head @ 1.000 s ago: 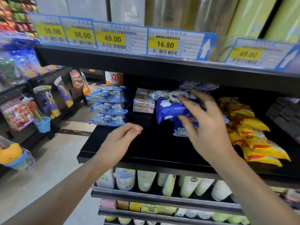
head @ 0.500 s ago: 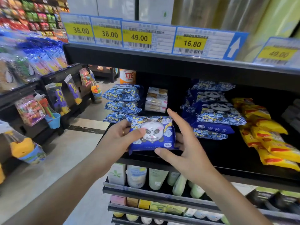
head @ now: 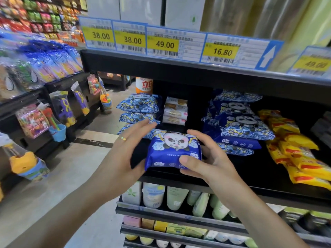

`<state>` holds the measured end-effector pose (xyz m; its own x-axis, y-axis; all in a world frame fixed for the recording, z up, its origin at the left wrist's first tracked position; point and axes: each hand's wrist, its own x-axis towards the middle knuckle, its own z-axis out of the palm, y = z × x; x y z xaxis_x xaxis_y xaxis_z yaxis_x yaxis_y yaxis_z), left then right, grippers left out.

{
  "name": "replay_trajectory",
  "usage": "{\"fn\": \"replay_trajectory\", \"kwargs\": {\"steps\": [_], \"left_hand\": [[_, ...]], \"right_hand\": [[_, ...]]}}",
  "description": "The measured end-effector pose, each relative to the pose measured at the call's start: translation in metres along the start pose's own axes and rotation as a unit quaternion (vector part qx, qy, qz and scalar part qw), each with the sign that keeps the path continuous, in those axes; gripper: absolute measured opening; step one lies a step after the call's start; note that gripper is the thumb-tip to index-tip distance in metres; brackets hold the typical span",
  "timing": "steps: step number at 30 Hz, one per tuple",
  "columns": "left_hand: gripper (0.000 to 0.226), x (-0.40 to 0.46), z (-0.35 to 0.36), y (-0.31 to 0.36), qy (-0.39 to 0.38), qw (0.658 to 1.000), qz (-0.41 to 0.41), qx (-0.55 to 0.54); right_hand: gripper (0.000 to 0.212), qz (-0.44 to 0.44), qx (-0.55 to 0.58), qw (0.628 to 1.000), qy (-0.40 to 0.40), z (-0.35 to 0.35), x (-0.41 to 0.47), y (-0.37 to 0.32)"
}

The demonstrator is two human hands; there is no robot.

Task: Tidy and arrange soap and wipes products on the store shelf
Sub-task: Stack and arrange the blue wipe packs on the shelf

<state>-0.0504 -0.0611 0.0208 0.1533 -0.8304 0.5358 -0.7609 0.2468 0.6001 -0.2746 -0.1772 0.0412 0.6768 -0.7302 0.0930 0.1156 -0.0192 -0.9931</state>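
Note:
A dark blue wipes pack with a panda face (head: 174, 151) is held upright just above the front of the black shelf (head: 268, 176). My right hand (head: 209, 161) grips its right end, thumb on the lower front. My left hand (head: 125, 151) lies flat against its left side with straight fingers. A stack of lighter blue panda packs (head: 138, 108) sits at the shelf's left, a pile of dark blue panda packs (head: 240, 122) at the right, and small white soap packs (head: 175, 111) are stacked between them at the back.
Yellow and red packs (head: 295, 147) lie in a sloping row at the shelf's right. Price tags (head: 164, 43) line the shelf above. Tubes and bottles (head: 172, 197) fill the lower shelves. Toy racks (head: 59, 111) stand across the aisle to the left.
My right hand pulled a panda pack off the right pile and brought it left to the shelf's front. My left hand came up to its left side; its thumb has come off the front.

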Motion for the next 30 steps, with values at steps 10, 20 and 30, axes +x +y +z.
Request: {"fn": "replay_trajectory", "kwargs": {"steps": [10,20,30], "left_hand": [[0.049,0.008,-0.001,0.016,0.016,0.993,0.104,0.056],[0.049,0.004,0.004,0.005,-0.006,0.985,-0.053,-0.162],[0.045,0.008,0.003,0.009,-0.046,0.941,-0.186,-0.280]], "right_hand": [[0.063,0.029,-0.031,0.998,-0.044,0.007,-0.001,-0.009],[0.086,-0.116,-0.281,0.953,-0.025,0.003,-0.009,-0.014],[0.052,-0.083,-0.166,0.982,-0.042,0.008,0.001,-0.012]]}}
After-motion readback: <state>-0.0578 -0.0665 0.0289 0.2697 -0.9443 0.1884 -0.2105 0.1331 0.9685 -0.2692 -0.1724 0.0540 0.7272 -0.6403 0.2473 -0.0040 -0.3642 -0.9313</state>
